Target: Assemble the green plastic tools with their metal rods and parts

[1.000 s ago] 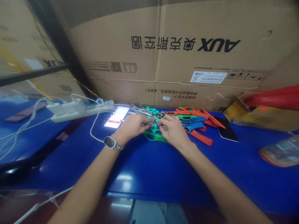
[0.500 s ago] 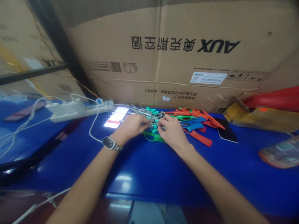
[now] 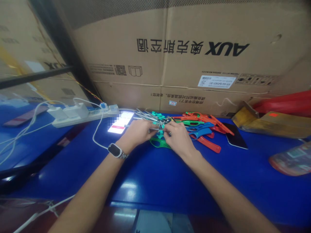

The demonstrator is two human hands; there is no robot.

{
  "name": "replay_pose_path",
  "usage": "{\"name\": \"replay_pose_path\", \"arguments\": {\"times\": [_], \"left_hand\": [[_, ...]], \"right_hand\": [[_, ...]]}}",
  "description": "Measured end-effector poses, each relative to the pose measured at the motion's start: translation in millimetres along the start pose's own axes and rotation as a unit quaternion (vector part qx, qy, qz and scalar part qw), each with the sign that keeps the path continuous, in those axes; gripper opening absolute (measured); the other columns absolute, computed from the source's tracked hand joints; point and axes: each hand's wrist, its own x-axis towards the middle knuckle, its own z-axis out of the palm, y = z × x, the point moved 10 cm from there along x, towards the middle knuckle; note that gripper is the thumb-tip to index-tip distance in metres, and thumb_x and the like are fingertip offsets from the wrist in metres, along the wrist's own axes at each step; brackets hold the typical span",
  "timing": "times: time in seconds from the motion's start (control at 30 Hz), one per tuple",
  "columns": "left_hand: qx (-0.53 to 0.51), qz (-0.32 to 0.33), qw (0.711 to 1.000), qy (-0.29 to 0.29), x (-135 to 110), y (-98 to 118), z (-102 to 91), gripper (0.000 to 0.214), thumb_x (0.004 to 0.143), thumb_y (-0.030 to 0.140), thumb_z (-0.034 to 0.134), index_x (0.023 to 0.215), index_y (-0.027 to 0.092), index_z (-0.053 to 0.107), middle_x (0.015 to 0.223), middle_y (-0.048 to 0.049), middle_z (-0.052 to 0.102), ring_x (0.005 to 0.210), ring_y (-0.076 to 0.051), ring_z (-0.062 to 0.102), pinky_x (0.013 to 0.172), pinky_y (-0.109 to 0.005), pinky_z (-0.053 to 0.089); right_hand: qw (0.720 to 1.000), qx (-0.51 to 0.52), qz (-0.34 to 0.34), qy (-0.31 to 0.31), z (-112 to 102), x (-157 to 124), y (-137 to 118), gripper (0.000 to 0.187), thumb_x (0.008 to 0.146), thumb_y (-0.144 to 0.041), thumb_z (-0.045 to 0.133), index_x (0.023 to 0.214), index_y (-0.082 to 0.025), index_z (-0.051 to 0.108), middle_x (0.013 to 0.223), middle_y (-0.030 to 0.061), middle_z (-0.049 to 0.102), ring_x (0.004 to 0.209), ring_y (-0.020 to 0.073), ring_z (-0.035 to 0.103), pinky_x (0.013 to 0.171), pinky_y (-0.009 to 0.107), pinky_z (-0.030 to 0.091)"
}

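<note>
My left hand (image 3: pixel 139 133) is closed around a thin metal rod (image 3: pixel 158 129), which runs across to the right. At its other end my right hand (image 3: pixel 178 137) is closed in a pinch; whatever lies inside those fingertips is too small to make out. Behind the hands lie more metal rods (image 3: pixel 145 114) and small teal plastic parts (image 3: pixel 157 115). A green plastic handle piece (image 3: pixel 159 143) lies under and between the hands. Beside my right hand is a pile of red (image 3: pixel 209 144), blue (image 3: pixel 202 130) and green plastic handle pieces.
A lit phone (image 3: pixel 120 123) lies left of my left hand, near a white power strip (image 3: pixel 84 117) with chargers and cables. A dark phone (image 3: pixel 236 137) lies right of the pile. Cardboard (image 3: pixel 121 90) stands behind the blue table (image 3: pixel 155 181). At right are a yellow package (image 3: pixel 279 124) and a clear packet (image 3: pixel 293 160).
Both hands stay at nearly the same spot. My left wrist has shifted slightly right and down, and the rod between the hands now shows more plainly.
</note>
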Motion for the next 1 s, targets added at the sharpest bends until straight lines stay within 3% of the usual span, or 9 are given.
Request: {"name": "replay_pose_path", "arguments": {"times": [0.13, 0.3, 0.5, 0.6, 0.77, 0.87, 1.0], "left_hand": [[-0.012, -0.008, 1.0, -0.008, 1, 4, 1.3, 0.029, 0.092, 0.044, 0.055, 0.105, 0.028, 0.076, 0.085, -0.0055, 0.074, 0.076, -0.023, 0.068, 0.059, -0.028, 0.038], [-0.037, -0.017, 0.999, -0.017, 1, 8, 2.6, 0.031, 0.094, 0.041, 0.05, 0.106, 0.025, 0.074, 0.092, -0.007, 0.075, 0.08, -0.024, 0.068, 0.064, -0.029, 0.041], [-0.069, -0.037, 0.997, 0.007, -3, 9, -7.1, 0.024, 0.079, 0.03, 0.056, 0.096, 0.021, 0.07, 0.079, -0.0044, 0.073, 0.072, -0.024, 0.066, 0.061, -0.031, 0.039], [-0.072, -0.043, 0.996, 0.011, -3, 10, -8.3, 0.021, 0.08, 0.033, 0.054, 0.09, 0.021, 0.069, 0.074, -0.0039, 0.071, 0.068, -0.023, 0.064, 0.059, -0.031, 0.036], [-0.07, -0.063, 0.995, 0.015, 0, 4, -2.5, 0.041, 0.091, 0.052, 0.046, 0.079, 0.02, 0.069, 0.071, -0.0059, 0.07, 0.068, -0.023, 0.063, 0.057, -0.029, 0.033], [-0.068, -0.075, 0.995, 0.013, 1, -2, 1.0, 0.04, 0.09, 0.051, 0.048, 0.079, 0.021, 0.071, 0.072, -0.0057, 0.07, 0.068, -0.022, 0.063, 0.057, -0.029, 0.033], [-0.077, -0.079, 0.994, 0.017, 0, -8, 0.2, 0.036, 0.091, 0.047, 0.048, 0.075, 0.021, 0.069, 0.071, -0.0036, 0.069, 0.068, -0.021, 0.062, 0.057, -0.028, 0.032]], "right_hand": [[0.999, 0.035, -0.004, 0.017, -1, -1, -1, 0.015, 0.081, -0.006, 0.053, 0.084, -0.019, 0.061, 0.084, 0.0059, 0.068, 0.076, 0.021, 0.059, 0.08, 0.035, 0.038], [0.994, 0.1, -0.014, 0.033, -2, -3, -2, 0.017, 0.081, -0.005, 0.052, 0.088, -0.02, 0.057, 0.085, 0.0048, 0.069, 0.077, 0.021, 0.061, 0.082, 0.035, 0.04], [0.978, 0.19, -0.037, 0.075, -12, -5, -1, 0.021, 0.081, -0.006, 0.053, 0.095, -0.02, 0.057, 0.089, 0.0039, 0.065, 0.082, 0.0195, 0.062, 0.082, 0.032, 0.046], [0.971, 0.219, -0.047, 0.087, -16, -6, -2, 0.021, 0.081, -0.007, 0.054, 0.097, -0.021, 0.056, 0.091, 0.004, 0.062, 0.082, 0.0187, 0.062, 0.084, 0.033, 0.048], [0.964, 0.25, -0.052, 0.067, -12, -9, -5, 0.026, 0.079, -0.007, 0.054, 0.1, -0.022, 0.058, 0.1, 0.0051, 0.06, 0.089, 0.0192, 0.062, 0.085, 0.033, 0.049], [0.968, 0.241, -0.049, 0.047, -10, -11, -2, 0.03, 0.08, -0.013, 0.061, 0.109, -0.022, 0.059, 0.107, 0.0067, 0.06, 0.097, 0.0208, 0.06, 0.088, 0.035, 0.049], [0.985, 0.166, -0.033, -0.003, 0, -13, 9, 0.035, 0.08, -0.026, 0.071, 0.114, -0.025, 0.063, 0.118, 0.0082, 0.063, 0.116, 0.0273, 0.053, 0.099, 0.047, 0.04]]}}
